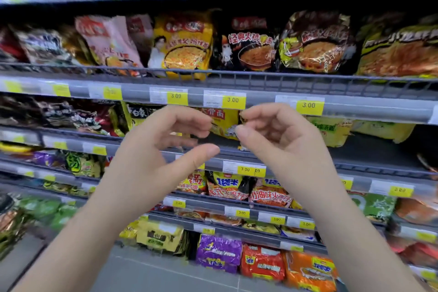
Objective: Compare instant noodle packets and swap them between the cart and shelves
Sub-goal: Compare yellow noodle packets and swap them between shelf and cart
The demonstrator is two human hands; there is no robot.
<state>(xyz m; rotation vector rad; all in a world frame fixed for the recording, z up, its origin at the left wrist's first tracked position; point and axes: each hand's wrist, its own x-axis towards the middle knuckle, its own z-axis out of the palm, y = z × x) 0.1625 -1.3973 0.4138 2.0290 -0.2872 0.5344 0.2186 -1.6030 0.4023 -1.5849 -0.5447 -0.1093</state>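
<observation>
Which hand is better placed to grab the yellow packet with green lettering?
The right hand: it is raised beside that packet; the left hand is farther off and would have to reach across.

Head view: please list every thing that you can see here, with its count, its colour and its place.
shelves: several tiers, grey, across the whole view
price tags: many, yellow and white, along the shelf edges
pink packet: one, pink, upper stocked tier, left
yellow packet: one, yellow, same tier, centre
black packet: one, black, right of the yellow packet
purple packet: one in front, purple, lowest tier
red packet: one in front, red, right of the purple packet
orange packet: one in front, orange, right of the red packet
other packets: many, mixed colours, all tiers
floor: grey, bottom left
left hand: raised before the shelves, holds nothing
right hand: raised beside it, holds nothing
</observation>
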